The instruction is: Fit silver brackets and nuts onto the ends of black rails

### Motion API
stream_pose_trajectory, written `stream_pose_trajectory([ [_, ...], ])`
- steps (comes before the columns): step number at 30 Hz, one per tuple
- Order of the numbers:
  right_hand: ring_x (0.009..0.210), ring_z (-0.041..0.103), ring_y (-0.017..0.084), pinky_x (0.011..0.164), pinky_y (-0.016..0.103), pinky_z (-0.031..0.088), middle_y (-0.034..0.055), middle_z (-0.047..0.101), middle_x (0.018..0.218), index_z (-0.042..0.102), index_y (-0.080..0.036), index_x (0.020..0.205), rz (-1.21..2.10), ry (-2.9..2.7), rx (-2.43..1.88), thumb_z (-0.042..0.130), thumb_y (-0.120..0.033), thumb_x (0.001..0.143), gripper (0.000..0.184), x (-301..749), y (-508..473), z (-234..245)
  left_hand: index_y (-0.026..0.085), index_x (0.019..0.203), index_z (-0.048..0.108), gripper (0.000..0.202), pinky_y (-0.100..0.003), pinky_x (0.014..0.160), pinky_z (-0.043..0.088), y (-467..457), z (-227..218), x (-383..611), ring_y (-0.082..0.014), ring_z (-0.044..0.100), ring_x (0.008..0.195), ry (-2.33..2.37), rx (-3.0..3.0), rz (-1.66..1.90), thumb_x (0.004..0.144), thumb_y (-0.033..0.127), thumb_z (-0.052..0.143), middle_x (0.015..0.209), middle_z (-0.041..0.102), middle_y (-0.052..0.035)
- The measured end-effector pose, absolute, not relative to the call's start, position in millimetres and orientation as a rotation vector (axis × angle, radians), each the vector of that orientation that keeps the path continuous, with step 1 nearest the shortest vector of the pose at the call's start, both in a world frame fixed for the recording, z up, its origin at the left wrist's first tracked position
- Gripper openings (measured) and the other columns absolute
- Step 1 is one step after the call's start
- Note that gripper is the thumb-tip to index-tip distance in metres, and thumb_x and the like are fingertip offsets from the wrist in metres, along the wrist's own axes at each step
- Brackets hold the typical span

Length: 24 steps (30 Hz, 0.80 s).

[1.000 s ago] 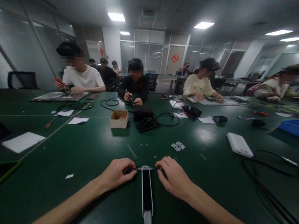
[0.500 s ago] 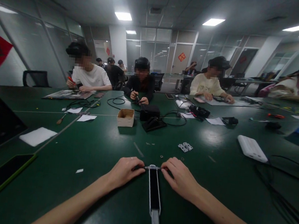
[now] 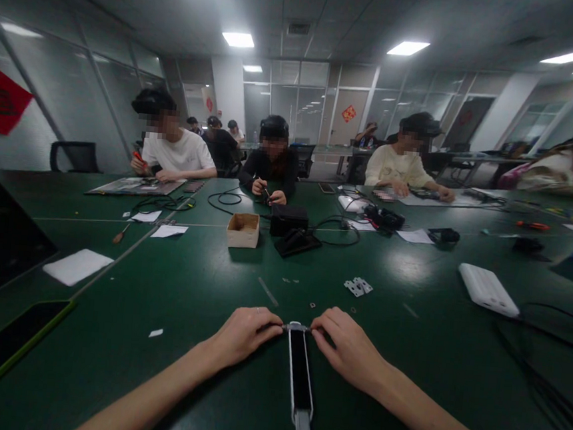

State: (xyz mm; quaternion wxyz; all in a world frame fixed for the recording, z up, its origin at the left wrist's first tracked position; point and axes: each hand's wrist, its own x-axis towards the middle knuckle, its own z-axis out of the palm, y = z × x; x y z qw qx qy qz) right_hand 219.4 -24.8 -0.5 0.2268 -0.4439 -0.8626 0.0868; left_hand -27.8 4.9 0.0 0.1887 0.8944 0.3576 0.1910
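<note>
A long, narrow device with a black face and a white frame [image 3: 301, 370] lies on the green table in front of me, its grey tab [image 3: 303, 427] pointing towards me. Across its far end runs a thin metal rod [image 3: 297, 327]. My left hand [image 3: 243, 332] pinches the rod's left end between thumb and fingers. At the right end, my right hand [image 3: 348, 344] pinches in the same way. The fingertips cover both tips of the rod. Beyond the hands lie a small ring [image 3: 313, 305] and several flat white pieces with holes [image 3: 359, 287].
A small open cardboard box [image 3: 243, 232] and a black case [image 3: 288, 220] stand farther back. To the right are a white power bank [image 3: 488, 289] and black cables. A green-edged phone-like slab [image 3: 8, 354] and white paper [image 3: 77, 267] lie left. Several people sit across the table.
The view has shifted slightly, so everything sits a little lower and to the right. My left fingertips are a bit closer to the device; both hands keep their pinch on the rod.
</note>
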Motion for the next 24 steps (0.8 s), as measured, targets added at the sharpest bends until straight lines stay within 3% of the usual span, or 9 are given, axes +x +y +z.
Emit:
stream_pose_trajectory([
  [11, 0.079, 0.056, 0.018, 0.069, 0.032, 0.048, 0.0065, 0.061, 0.089, 0.06, -0.016, 0.093, 0.245, -2.378, -1.21, 0.045, -0.016, 0.092, 0.016, 218.3, -24.4, -0.5, 0.018, 0.1, 0.066, 0.02, -0.022, 0.064, 0.046, 1.4, 3.4, -24.9, -0.0139, 0.061, 0.07, 1.076, 2.553, 0.506, 0.091, 0.032, 0.055, 0.085, 0.067, -0.0029],
  [24, 0.08, 0.055, 0.018, 0.07, 0.033, 0.048, 0.0069, 0.061, 0.091, 0.061, -0.016, 0.095, 0.27, -2.387, -1.215, 0.044, -0.016, 0.092, 0.017, 218.2, -25.6, 1.2, 0.016, 0.099, 0.066, 0.015, -0.022, 0.063, 0.046, -1.1, 7.2, -24.1, -0.014, 0.061, 0.07, 1.076, 2.569, 0.518, 0.088, 0.023, 0.058, 0.084, 0.066, -0.0029],
])
